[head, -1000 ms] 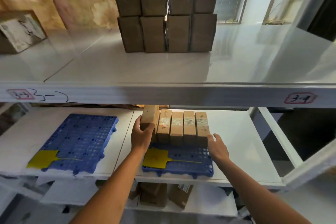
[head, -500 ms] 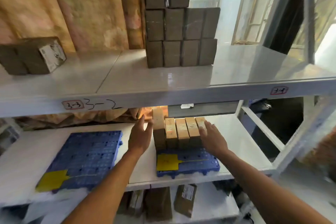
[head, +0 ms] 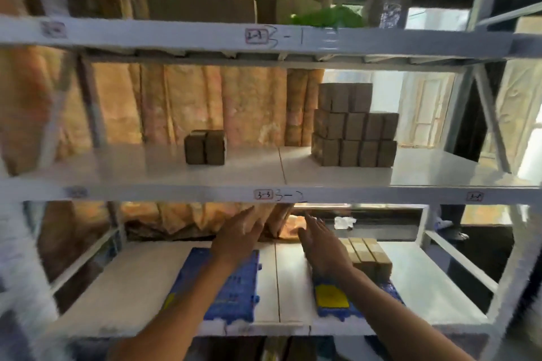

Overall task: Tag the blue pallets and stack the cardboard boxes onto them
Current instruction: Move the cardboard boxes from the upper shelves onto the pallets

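Observation:
Two blue pallets lie on the lower shelf. The left pallet (head: 234,296) carries a yellow tag at its near corner and no boxes. The right pallet (head: 366,299) has a yellow tag (head: 331,296) and a row of cardboard boxes (head: 368,256) standing on it. My left hand (head: 239,236) is raised above the left pallet, fingers apart, holding nothing. My right hand (head: 321,243) hovers open just left of the boxes, apart from them. A big stack of cardboard boxes (head: 353,129) stands on the middle shelf at the right, and a small pair of boxes (head: 205,146) sits further left.
The white shelf beams (head: 293,195) cross in front of me, marked with handwritten numbers. Larger cartons (head: 202,7) and something green (head: 328,19) sit on the top shelf. A slanted brace (head: 492,123) closes the right end. The picture is blurred.
My view has swung upward, so the top shelf shows now. Both hands have lifted off the boxes on the right pallet and risen, open, toward the middle shelf's beam.

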`<state>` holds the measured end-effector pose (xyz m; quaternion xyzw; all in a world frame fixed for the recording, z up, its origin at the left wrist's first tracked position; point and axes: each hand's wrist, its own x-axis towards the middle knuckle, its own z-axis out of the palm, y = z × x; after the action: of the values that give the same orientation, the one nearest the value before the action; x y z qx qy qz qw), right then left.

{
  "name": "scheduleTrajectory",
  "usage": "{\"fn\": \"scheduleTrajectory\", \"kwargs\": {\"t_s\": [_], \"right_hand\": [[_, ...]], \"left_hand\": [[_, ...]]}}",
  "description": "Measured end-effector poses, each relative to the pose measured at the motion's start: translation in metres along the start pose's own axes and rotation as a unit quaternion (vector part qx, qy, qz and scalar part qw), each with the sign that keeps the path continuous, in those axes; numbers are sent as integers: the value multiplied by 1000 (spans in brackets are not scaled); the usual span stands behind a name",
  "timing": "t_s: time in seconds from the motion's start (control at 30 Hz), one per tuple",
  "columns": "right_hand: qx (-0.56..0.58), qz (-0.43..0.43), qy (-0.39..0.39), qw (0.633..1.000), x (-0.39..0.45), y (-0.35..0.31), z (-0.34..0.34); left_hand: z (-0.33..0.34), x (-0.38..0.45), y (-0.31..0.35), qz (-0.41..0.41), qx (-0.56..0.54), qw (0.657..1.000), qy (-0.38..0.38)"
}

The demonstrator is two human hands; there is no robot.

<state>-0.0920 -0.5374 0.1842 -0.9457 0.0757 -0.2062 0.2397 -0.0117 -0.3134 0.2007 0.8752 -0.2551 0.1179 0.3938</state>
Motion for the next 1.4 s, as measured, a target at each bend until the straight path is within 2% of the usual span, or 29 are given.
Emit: {"fn": "scheduleTrajectory", "kwargs": {"t_s": [0.07, 0.17, 0.23, 0.37, 0.47, 0.6, 0.67, 0.77, 0.8, 0.87, 0.97, 1.07, 1.23, 1.4], "right_hand": [[33, -38, 20, 999, -23, -57, 13], [75, -94, 16, 993, -39, -122, 32], [89, -101, 31, 990, -37, -160, 40], [98, -106, 86, 986, -11, -215, 48], [110, -105, 110, 982, 32, -244, 52], [151, -67, 164, 973, 111, -268, 59], [201, 8, 146, 969, 154, -272, 59], [292, 124, 109, 942, 204, -268, 67], [299, 151, 111, 936, 215, -265, 71], [275, 185, 118, 936, 228, -263, 81], [198, 180, 100, 958, 240, -262, 90], [206, 152, 102, 961, 243, -263, 92], [349, 101, 146, 920, 233, -267, 82], [474, 78, 65, 875, 219, -269, 83]], "left_hand": [[-43, -25, -12, 21, 22, 999, 21], [-96, -47, -24, 42, -9, 997, 64], [-130, -49, -33, 34, -37, 996, 73], [-180, -25, -46, 2, -133, 985, 108], [-202, 12, -65, -29, -156, 983, 97], [-215, 70, -100, -38, -147, 987, 42], [-220, 108, -120, -71, -147, 986, 15], [-215, 165, -142, -139, -205, 968, 40], [-210, 180, -145, -144, -221, 964, 32], [-201, 195, -143, -118, -180, 977, -7], [-182, 216, -140, -91, -145, 984, -41], [-179, 224, -143, -72, -165, 982, -56], [-186, 218, -150, -29, -295, 955, -21], [-195, 211, -152, -30, -354, 934, -34]]}}
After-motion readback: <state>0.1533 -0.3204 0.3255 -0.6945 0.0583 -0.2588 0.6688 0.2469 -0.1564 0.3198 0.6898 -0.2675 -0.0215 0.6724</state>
